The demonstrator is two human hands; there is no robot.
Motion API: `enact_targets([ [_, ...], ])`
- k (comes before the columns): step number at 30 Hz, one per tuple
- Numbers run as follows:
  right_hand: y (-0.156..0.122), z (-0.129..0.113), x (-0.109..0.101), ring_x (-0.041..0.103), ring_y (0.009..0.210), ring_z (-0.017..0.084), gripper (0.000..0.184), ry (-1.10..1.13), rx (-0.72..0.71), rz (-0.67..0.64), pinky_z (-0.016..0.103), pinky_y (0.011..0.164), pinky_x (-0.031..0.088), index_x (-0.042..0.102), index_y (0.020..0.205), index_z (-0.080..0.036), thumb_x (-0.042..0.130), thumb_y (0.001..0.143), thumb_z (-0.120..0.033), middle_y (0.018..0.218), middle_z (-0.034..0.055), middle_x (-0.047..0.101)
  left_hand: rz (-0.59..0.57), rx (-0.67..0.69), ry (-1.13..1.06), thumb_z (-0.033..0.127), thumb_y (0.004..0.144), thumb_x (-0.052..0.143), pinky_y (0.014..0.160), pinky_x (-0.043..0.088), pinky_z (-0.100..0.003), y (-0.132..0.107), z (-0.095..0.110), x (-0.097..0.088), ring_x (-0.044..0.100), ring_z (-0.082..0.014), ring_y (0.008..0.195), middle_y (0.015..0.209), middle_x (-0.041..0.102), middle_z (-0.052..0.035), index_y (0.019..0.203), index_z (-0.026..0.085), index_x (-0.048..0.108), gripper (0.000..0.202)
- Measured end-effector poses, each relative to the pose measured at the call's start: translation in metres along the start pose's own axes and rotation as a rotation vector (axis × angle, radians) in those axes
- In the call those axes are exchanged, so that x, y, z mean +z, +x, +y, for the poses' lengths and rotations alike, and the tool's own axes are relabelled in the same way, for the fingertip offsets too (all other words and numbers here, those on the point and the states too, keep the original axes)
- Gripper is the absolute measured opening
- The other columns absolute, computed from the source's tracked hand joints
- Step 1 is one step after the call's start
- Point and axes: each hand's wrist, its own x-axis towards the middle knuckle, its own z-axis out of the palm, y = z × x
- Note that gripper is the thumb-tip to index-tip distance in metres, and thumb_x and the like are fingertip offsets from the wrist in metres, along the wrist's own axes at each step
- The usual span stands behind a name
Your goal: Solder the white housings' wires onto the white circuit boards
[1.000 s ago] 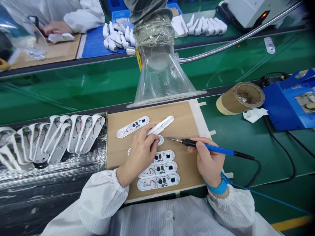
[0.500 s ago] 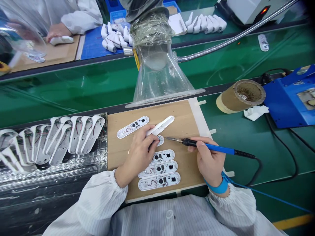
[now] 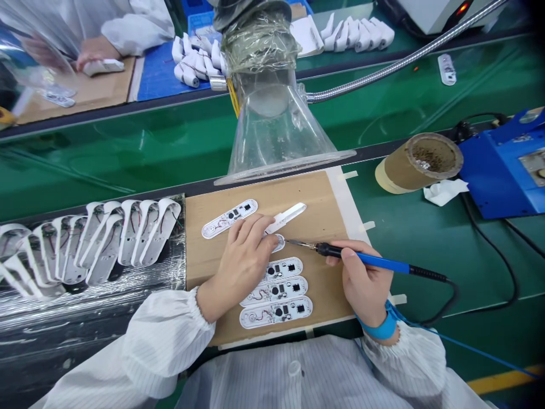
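1. Nearest the body, three finished-looking circuit boards point(image 3: 276, 289) lie in a neat stack of rows on the brown work board point(image 3: 315, 210), probably parked close so the next one is within reach.
2. The left hand point(image 3: 240, 261) presses down on a white housing point(image 3: 286, 216) and the small board under it; its grip is closed over them, likely to keep the joint from shifting.
3. The right hand point(image 3: 364, 278) has its grip clamped around a blue-handled soldering iron point(image 3: 366, 258), held like a pen, its tip touching the board end just beside the left fingertips.
4. A blue wrist strap point(image 3: 381, 326) sits on the right wrist, presumably against static.
5. Left on the tabletop, white housings with wires point(image 3: 97, 238) are fanned out in a row.
6. The clear fume hood point(image 3: 276, 136) hangs directly over the joint, placed to draw smoke.
7. Farther right stand a brown tape roll point(image 3: 419, 165) and a blue solder station point(image 3: 502, 170); another person's hand point(image 3: 91, 54) works beyond the green belt point(image 3: 128, 147).
8. No writing is legible.
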Motion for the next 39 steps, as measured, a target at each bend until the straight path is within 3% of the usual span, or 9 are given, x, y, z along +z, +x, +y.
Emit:
enact_targets([
  [3,-0.002,0.001,-0.003,0.073,0.066,0.020,0.018,-0.004,0.000,0.003,0.035,0.066,0.059,0.083,0.101,-0.024,0.070,0.103,-0.036,0.073,0.0014,0.076,0.016,-0.057,-0.096,0.007,0.105,0.059,0.106,0.054,-0.051,-0.002,0.001,0.003,0.065,-0.0291,0.125,0.133,0.068,-0.0145,0.103,0.021,0.064,0.014],
  [7,-0.003,0.002,-0.004,0.073,0.065,0.020,0.018,0.000,-0.002,0.010,0.034,0.066,0.059,0.083,0.100,-0.024,0.070,0.102,-0.037,0.074,0.0015,0.077,-0.042,-0.083,-0.162,0.011,0.106,0.057,0.107,0.056,-0.054,-0.005,0.004,0.008,0.063,-0.0306,0.128,0.140,0.063,-0.0153,0.103,0.021,0.065,0.013],
  [20,-0.007,-0.005,-0.007,0.074,0.063,0.020,0.014,-0.058,-0.026,0.005,0.032,0.059,0.060,0.083,0.097,-0.025,0.072,0.099,-0.032,0.071,0.0013,0.077,-0.238,0.043,0.088,0.000,0.096,0.056,0.121,0.047,-0.067,0.021,0.015,-0.006,0.062,-0.0375,0.136,0.137,0.065,-0.0204,0.091,0.016,0.074,0.024],
  [30,-0.010,-0.009,-0.005,0.075,0.062,0.020,0.018,-0.114,-0.031,-0.013,0.032,0.056,0.061,0.083,0.097,-0.024,0.071,0.099,-0.038,0.073,0.0027,0.079,-0.255,0.013,0.092,-0.004,0.091,0.055,0.122,0.045,-0.068,0.028,0.021,-0.010,0.060,-0.0382,0.138,0.131,0.066,-0.0193,0.084,0.017,0.075,0.029],
  [39,-0.009,-0.010,-0.004,0.075,0.063,0.019,0.016,-0.109,-0.050,-0.034,0.030,0.056,0.060,0.083,0.098,-0.025,0.071,0.100,-0.036,0.073,0.0014,0.078,-0.269,0.026,0.110,0.001,0.097,0.055,0.120,0.047,-0.066,0.029,0.021,-0.010,0.060,-0.0387,0.137,0.132,0.065,-0.0217,0.082,0.015,0.074,0.028],
])
